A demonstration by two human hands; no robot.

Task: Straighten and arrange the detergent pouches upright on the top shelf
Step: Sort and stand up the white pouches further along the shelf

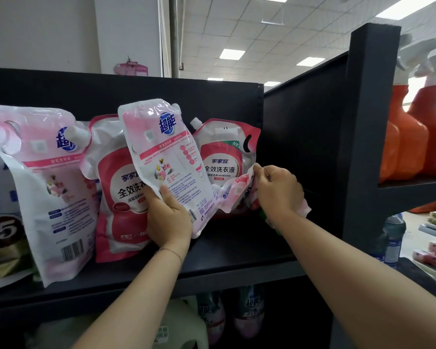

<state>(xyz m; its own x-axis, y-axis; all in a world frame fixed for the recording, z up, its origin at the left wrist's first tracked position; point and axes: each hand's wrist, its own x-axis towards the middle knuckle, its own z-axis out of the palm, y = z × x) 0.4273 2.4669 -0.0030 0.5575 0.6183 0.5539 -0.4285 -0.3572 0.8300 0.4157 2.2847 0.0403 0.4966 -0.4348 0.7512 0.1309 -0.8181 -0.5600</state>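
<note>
Because the pale pink pouch (165, 157) would likely slump without support, the left hand (169, 217) grips its lower edge and holds it upright, leaning slightly left, in front of two red-labelled pouches (126, 187) on the top shelf (237, 250). Just beside it, the right hand (277, 190) clutches a crumpled pink pouch (234, 190) low against the rightmost red one (222, 157), apparently to pull it up straight. Another pale pouch (48, 172) stands at left.

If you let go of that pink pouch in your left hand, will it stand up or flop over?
Probably flop. The pink pouch already tilts while the left hand grips its lower edge. Its film looks soft and wrinkled, so it likely bends. Its glossy surface may be slippery.
</note>
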